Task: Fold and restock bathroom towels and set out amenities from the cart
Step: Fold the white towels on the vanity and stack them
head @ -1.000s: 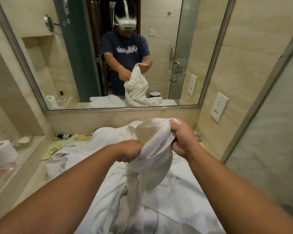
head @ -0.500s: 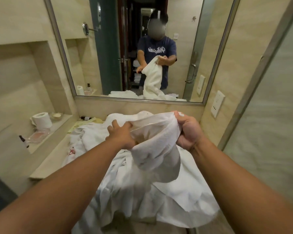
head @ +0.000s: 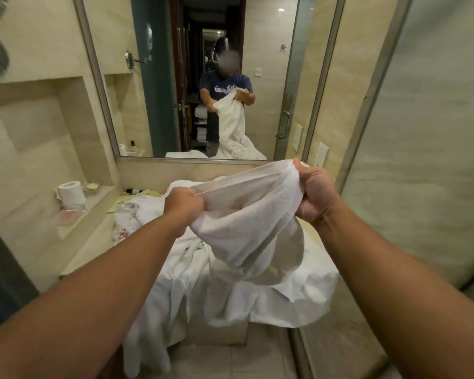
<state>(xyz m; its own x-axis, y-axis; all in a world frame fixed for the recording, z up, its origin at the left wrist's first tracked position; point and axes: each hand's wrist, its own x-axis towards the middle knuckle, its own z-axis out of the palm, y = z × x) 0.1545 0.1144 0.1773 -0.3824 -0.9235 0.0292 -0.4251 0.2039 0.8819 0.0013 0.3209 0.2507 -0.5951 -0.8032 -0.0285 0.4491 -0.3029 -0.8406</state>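
I hold a white towel (head: 246,222) up over the vanity counter. My left hand (head: 184,202) grips its upper edge on the left, and my right hand (head: 314,192) grips a bunched corner on the right. The cloth sags between them and hangs down to a heap of more white towels (head: 192,283) that covers the counter and spills over its front edge.
A mirror (head: 175,77) fills the wall ahead. On the left a recessed ledge (head: 93,203) carries a toilet roll (head: 71,194), a small dish and a clear tray. A dark small bottle (head: 134,191) and yellow packets lie at the counter's back. A glass partition (head: 422,160) stands right.
Both hands have lifted the towel higher and drawn its top edge further apart. My view has pulled back, so the counter's front edge and the floor now show.
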